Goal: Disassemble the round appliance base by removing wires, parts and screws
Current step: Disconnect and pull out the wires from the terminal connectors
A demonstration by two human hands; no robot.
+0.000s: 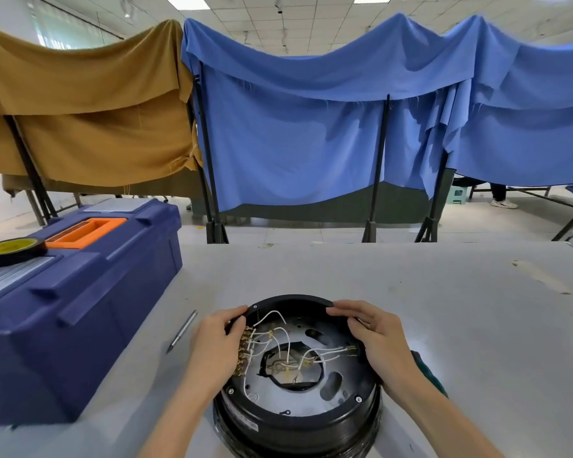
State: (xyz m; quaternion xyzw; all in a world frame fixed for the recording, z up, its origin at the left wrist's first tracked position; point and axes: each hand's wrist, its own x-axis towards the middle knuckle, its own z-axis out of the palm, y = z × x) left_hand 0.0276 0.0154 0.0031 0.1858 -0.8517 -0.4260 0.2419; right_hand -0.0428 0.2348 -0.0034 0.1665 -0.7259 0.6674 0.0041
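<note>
Navy plastic fills the left of my feed: a big toolbox [80, 309] with an orange handle [86, 233] sits on the grey table [460, 309]. A roll of tape [12, 251] with a yellow core lies flat on its lid. Behind it a tan cloth [80, 110] hangs over black stands.

Just right of the toolbox a slim grey pointed tool [183, 331] lies on the tabletop, tip toward me, apart from everything else.

Next comes the left hand [217, 348]. Its fingers curl over the upper-left rim of the round appliance base [298, 411] and its thumb lies beside a row of brass terminals [244, 348]; I read that as a grip on the rim.

The base stands at the near middle of the table, open side up. It is black-walled, with a silvery plate inside and a large hole at the centre. White wires [275, 312] loop from the terminals across the plate toward the hole and the right wall. Small screws [358, 398] sit in the black rim.

The right hand [372, 338] holds the upper-right rim, fingers bent over the edge. Just behind that wrist a dark green object [429, 373] shows, mostly hidden, and I cannot tell what it is.

A blue cloth [311, 127] drapes the stands from the middle across to the right.
</note>
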